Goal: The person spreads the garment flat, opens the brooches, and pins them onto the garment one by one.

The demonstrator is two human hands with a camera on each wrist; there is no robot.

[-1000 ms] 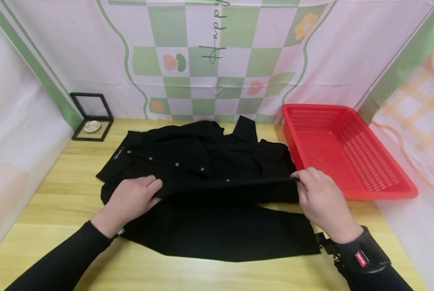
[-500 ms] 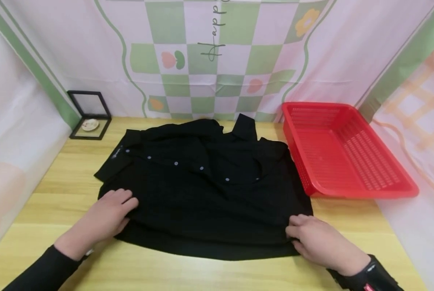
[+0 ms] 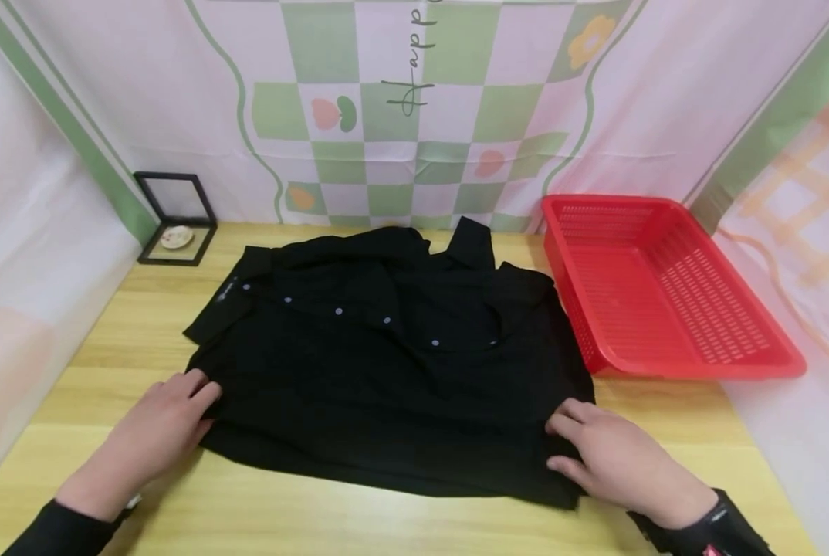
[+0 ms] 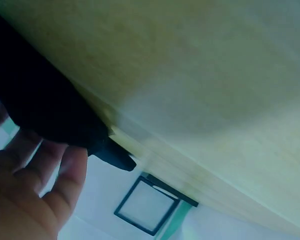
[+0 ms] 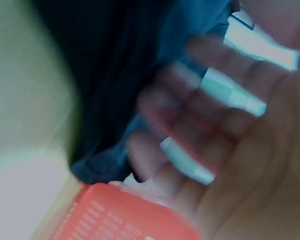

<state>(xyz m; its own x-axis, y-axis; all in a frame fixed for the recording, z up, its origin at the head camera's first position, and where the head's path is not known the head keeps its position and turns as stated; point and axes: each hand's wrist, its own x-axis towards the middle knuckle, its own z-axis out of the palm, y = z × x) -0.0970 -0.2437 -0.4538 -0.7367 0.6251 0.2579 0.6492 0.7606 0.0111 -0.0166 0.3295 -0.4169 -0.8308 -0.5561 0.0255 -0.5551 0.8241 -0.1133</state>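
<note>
A black button-up shirt [image 3: 373,386] lies spread on the table, its collar at the left and a row of pale buttons across its upper part. At its left edge, my left hand [image 3: 167,417] touches the cloth with loosely bent fingers. The left wrist view shows the fingertips of the left hand [image 4: 40,175] against the black fabric [image 4: 50,100]. Over the lower right corner is my right hand [image 3: 612,455], thumb apart from the fingers. In the right wrist view the right hand [image 5: 230,130] is blurred, its fingers spread beside the shirt.
A red plastic basket [image 3: 692,367] stands right of the shirt, close to its edge. At the back left a small black frame [image 3: 209,235] stands open with a round pale piece in it. Patterned curtains [image 3: 421,116] enclose the wooden table [image 3: 95,340].
The shirt's front layer was lifted by both hands, then brought down toward me over the lower part. My left hand has since slid left and down; my right hand's fingers have loosened.
</note>
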